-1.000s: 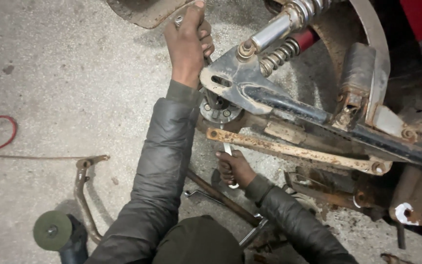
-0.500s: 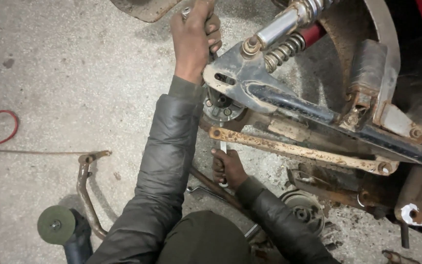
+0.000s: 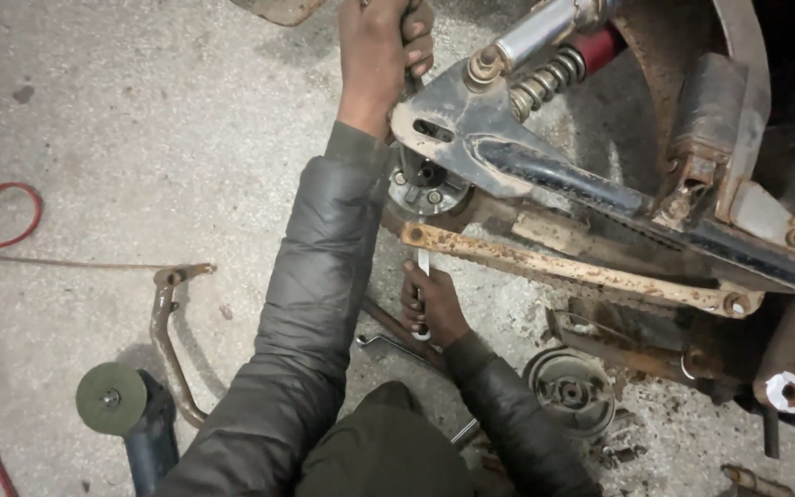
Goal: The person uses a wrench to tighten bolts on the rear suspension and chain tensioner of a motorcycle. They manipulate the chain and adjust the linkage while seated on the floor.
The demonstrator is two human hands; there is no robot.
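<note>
At frame centre, a spanner (image 3: 422, 276) is gripped by the closed right hand (image 3: 432, 304) beneath the rusty bar (image 3: 563, 267); the left hand (image 3: 381, 51) is clenched on a handle above. The hub (image 3: 427, 189) remains mounted.

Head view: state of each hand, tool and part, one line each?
left hand: raised, gripping a tool at the top of the frame
right hand: closed on the wrench
wrench: upright, head under the rusty bar
rusty bar: mounted, bolted at both ends
shock spring: mounted, coils exposed
angle grinder: lying on the floor, unheld
brake drum: off, lying on the floor
</note>
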